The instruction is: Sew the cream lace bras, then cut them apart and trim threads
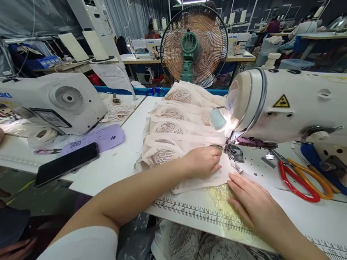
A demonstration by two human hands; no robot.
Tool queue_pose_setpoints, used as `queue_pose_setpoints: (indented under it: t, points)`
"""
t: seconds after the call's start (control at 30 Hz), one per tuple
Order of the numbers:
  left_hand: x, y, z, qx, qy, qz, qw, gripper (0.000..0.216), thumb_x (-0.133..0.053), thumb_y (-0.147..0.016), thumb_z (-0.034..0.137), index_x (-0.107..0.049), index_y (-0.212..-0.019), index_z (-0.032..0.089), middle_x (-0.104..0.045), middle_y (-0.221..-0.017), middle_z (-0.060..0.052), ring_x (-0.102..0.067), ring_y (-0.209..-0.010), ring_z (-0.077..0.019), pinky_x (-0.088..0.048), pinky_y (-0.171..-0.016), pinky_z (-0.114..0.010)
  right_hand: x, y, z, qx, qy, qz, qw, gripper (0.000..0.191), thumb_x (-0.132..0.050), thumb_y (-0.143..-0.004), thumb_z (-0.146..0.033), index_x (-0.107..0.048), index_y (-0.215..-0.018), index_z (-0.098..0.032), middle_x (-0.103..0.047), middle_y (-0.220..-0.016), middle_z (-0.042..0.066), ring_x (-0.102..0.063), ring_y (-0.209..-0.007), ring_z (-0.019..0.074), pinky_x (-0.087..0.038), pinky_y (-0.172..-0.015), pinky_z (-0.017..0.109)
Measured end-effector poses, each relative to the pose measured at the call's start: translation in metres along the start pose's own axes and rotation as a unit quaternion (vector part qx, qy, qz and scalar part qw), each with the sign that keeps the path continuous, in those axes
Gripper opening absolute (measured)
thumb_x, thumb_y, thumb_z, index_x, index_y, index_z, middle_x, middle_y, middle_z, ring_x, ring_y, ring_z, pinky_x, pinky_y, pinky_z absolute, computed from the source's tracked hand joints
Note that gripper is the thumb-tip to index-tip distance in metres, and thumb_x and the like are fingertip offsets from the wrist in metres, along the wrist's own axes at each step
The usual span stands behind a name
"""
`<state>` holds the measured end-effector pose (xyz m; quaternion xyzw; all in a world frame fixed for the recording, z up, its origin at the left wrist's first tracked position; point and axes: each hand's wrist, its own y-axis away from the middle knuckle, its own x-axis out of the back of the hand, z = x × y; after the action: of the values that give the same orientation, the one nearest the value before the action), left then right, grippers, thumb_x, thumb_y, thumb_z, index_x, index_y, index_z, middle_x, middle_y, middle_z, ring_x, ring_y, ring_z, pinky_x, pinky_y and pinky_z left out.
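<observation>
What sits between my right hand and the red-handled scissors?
Nothing: in the head view only bare white tabletop separates the right hand from the scissors.

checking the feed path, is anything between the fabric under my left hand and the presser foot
Nothing visible. The fabric runs right up to the presser foot, with the left hand flat on it. The scissors lie off to the right, apart from it.

Matt beige cloth with lace (172, 140), glossy white sewing machine (303, 106), red and orange plastic-handled scissors (301, 182).
</observation>
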<state>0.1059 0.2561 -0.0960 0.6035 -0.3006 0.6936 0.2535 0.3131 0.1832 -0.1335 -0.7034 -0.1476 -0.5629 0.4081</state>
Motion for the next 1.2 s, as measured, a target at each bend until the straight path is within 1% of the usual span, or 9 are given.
queue_pose_setpoints:
  t: [0.1, 0.2, 0.3, 0.4, 0.5, 0.67, 0.87, 1.0, 1.2]
  points:
    - [0.001, -0.002, -0.001, 0.011, 0.002, -0.013, 1.0, 0.035, -0.044, -0.089, 0.029, -0.06, -0.111, 0.007, -0.056, -0.124, -0.014, -0.054, -0.112, -0.0234, -0.048, -0.091, -0.035, -0.001, -0.002, -0.001, -0.012, -0.005, 0.002, 1.0, 0.036, -0.038, -0.092, -0.032, -0.059, -0.114, -0.013, -0.059, -0.124, 0.014, -0.051, -0.118, 0.027, -0.049, -0.092, 0.045]
    - [0.001, -0.006, -0.003, 0.009, 0.002, -0.019, 1.0, 0.037, -0.043, -0.09, 0.029, -0.058, -0.115, 0.006, -0.055, -0.126, -0.015, -0.052, -0.115, -0.024, -0.047, -0.093, -0.035, -0.002, -0.003, -0.001, -0.027, 0.004, 0.011, 1.0, 0.038, -0.037, -0.091, -0.033, -0.06, -0.113, -0.012, -0.058, -0.125, 0.015, -0.051, -0.119, 0.028, -0.05, -0.091, 0.045]
    - [0.001, -0.009, -0.005, 0.006, 0.007, -0.011, 1.0, 0.037, -0.043, -0.09, 0.03, -0.058, -0.115, 0.007, -0.055, -0.126, -0.015, -0.054, -0.113, -0.0246, -0.047, -0.092, -0.037, -0.003, -0.004, -0.001, -0.03, 0.0, 0.01, 0.999, 0.038, -0.037, -0.091, -0.032, -0.059, -0.115, -0.012, -0.058, -0.125, 0.016, -0.049, -0.12, 0.0282, -0.049, -0.092, 0.046]
    - [0.0, -0.01, -0.008, -0.021, 0.016, 0.0, 1.0, 0.036, -0.043, -0.09, 0.03, -0.059, -0.113, 0.008, -0.057, -0.123, -0.015, -0.055, -0.111, -0.0241, -0.046, -0.093, -0.037, -0.003, -0.004, -0.001, -0.035, -0.007, 0.006, 0.999, 0.037, -0.036, -0.092, -0.032, -0.059, -0.116, -0.014, -0.057, -0.126, 0.014, -0.049, -0.121, 0.0276, -0.048, -0.094, 0.047]
    - [0.0, -0.009, -0.011, -0.057, 0.015, -0.005, 0.998, 0.039, -0.044, -0.09, 0.033, -0.059, -0.114, 0.006, -0.057, -0.122, -0.016, -0.053, -0.111, -0.024, -0.043, -0.096, -0.035, -0.002, -0.004, -0.001, -0.029, -0.001, 0.006, 1.0, 0.037, -0.036, -0.093, -0.032, -0.059, -0.114, -0.012, -0.058, -0.125, 0.014, -0.05, -0.12, 0.0277, -0.048, -0.093, 0.046]
    - [0.002, -0.006, -0.014, -0.083, -0.011, -0.003, 0.997, 0.045, -0.044, -0.089, 0.04, -0.057, -0.117, 0.007, -0.057, -0.123, -0.015, -0.049, -0.115, -0.0259, -0.039, -0.1, -0.037, 0.0, -0.005, 0.0, -0.011, -0.002, 0.011, 1.0, 0.035, -0.039, -0.092, -0.029, -0.06, -0.113, -0.011, -0.06, -0.123, 0.014, -0.051, -0.118, 0.0274, -0.049, -0.092, 0.045]
    - [0.005, -0.004, -0.015, -0.073, -0.031, -0.022, 0.997, 0.049, -0.04, -0.089, 0.044, -0.054, -0.121, 0.009, -0.054, -0.129, -0.013, -0.049, -0.112, -0.0272, -0.041, -0.097, -0.038, 0.0, -0.006, 0.001, -0.014, -0.002, 0.011, 1.0, 0.034, -0.04, -0.091, -0.029, -0.06, -0.112, -0.011, -0.06, -0.123, 0.014, -0.052, -0.117, 0.0278, -0.049, -0.092, 0.045]
    - [0.004, -0.006, -0.015, -0.073, -0.03, -0.022, 0.997, 0.049, -0.04, -0.089, 0.045, -0.054, -0.121, 0.01, -0.054, -0.129, -0.012, -0.048, -0.114, -0.0266, -0.041, -0.097, -0.039, 0.0, -0.006, 0.0, -0.016, -0.005, 0.012, 1.0, 0.034, -0.04, -0.092, -0.029, -0.06, -0.112, -0.011, -0.06, -0.123, 0.014, -0.052, -0.117, 0.028, -0.05, -0.091, 0.045]
    - [0.003, -0.008, -0.017, -0.074, -0.032, -0.019, 0.997, 0.049, -0.04, -0.09, 0.045, -0.054, -0.122, 0.01, -0.055, -0.128, -0.011, -0.05, -0.114, -0.0249, -0.041, -0.098, -0.037, 0.002, -0.006, 0.001, -0.001, 0.006, 0.011, 1.0, 0.033, -0.038, -0.093, -0.028, -0.059, -0.112, -0.011, -0.06, -0.123, 0.013, -0.052, -0.117, 0.0274, -0.05, -0.09, 0.045]
